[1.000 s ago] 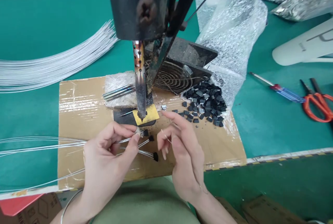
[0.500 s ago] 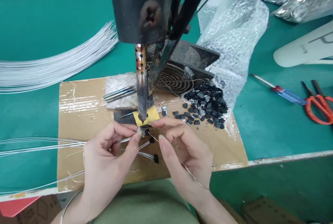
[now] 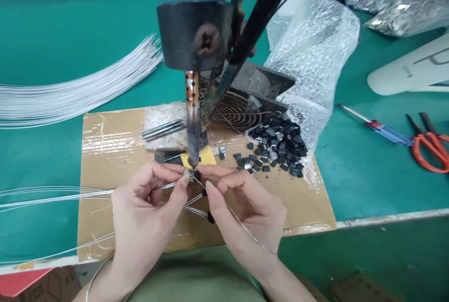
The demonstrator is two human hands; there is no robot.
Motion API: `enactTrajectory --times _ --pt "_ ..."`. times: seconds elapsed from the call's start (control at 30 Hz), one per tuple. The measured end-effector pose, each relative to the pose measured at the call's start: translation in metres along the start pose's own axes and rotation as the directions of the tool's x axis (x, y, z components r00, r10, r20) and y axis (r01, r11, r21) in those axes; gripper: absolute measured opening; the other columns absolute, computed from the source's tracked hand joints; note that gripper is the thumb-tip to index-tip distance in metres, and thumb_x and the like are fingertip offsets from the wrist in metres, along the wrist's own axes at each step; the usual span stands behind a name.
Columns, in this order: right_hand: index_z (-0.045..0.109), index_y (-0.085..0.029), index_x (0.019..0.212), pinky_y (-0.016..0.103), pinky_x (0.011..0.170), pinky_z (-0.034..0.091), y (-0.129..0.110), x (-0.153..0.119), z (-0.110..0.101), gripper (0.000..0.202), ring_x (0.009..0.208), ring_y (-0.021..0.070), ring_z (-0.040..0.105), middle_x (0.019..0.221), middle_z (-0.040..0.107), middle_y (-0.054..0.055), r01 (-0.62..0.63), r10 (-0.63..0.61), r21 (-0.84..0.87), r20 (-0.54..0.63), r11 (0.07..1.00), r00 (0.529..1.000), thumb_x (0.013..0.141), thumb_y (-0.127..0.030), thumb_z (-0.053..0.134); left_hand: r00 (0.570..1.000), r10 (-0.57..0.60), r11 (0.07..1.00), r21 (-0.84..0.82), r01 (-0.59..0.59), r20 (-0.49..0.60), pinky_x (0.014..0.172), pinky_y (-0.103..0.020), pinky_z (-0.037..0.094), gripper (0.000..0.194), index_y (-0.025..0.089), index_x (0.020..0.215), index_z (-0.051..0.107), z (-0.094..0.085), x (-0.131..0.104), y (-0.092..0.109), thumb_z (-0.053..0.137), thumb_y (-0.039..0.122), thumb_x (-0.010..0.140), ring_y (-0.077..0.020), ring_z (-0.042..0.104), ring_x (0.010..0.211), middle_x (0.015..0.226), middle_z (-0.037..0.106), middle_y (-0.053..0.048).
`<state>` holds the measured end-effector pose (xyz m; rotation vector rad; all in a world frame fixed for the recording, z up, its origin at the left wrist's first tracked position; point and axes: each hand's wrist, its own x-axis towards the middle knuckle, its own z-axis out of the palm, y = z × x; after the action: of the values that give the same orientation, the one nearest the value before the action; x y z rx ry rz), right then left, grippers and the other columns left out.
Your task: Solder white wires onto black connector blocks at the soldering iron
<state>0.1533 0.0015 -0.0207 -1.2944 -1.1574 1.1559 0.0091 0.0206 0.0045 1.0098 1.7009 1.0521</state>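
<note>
My left hand [image 3: 150, 208] pinches white wires [image 3: 94, 193] just behind a small black connector [image 3: 197, 175], close under the tip of a soldering iron [image 3: 193, 138]. Between the thumb and fingers of my right hand [image 3: 249, 208] runs a thin solder wire [image 3: 242, 222], its end at the connector. My right index fingertip is beside the connector. Two wired black connectors [image 3: 210, 217] lie on the cardboard [image 3: 115, 152] below my fingers. A yellow sponge piece [image 3: 207, 156] sits behind the iron tip.
Loose black connectors [image 3: 278, 140] are heaped right of a round-grilled fan [image 3: 238, 110]. A white wire bundle [image 3: 80, 93] lies at left. Bubble wrap [image 3: 315, 49], a screwdriver [image 3: 389, 132], orange scissors [image 3: 431, 152] and a white cup [image 3: 410, 68] are at right.
The connector and both hands are now right at the iron tip. My right fingers have moved left, closer to the connector. The whole view has shifted slightly.
</note>
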Motion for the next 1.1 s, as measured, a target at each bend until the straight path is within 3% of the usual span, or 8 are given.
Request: enactTrajectory --times 0.33,1.1 --pt "0.063 -0.024 0.084 0.033 0.095 0.061 0.0 0.006 0.008 0.015 0.109 0.0205 0.076 0.109 0.081 0.005 0.006 -0.004 0.025 -0.063 1.0 0.998 0.093 -0.014 0.07 1.0 0.022 0.999 -0.03 -0.022 -0.01 0.064 -0.011 0.055 0.015 0.02 0.071 0.07 0.0 0.008 0.006 0.082 0.014 0.077 -0.0089 0.072 0.073 0.082 0.077 0.002" --pt "0.065 -0.025 0.084 0.03 0.099 0.06 -0.006 0.007 0.008 0.017 0.104 0.0173 0.078 0.111 0.082 0.003 0.064 -0.06 0.043 -0.091 0.997 0.994 0.091 -0.01 0.072 1.0 0.017 0.996 -0.087 -0.017 -0.002 0.066 -0.013 0.059 0.015 0.02 0.07 0.071 0.002 0.008 0.015 0.082 0.011 0.075 -0.0112 0.074 0.074 0.08 0.078 0.002"
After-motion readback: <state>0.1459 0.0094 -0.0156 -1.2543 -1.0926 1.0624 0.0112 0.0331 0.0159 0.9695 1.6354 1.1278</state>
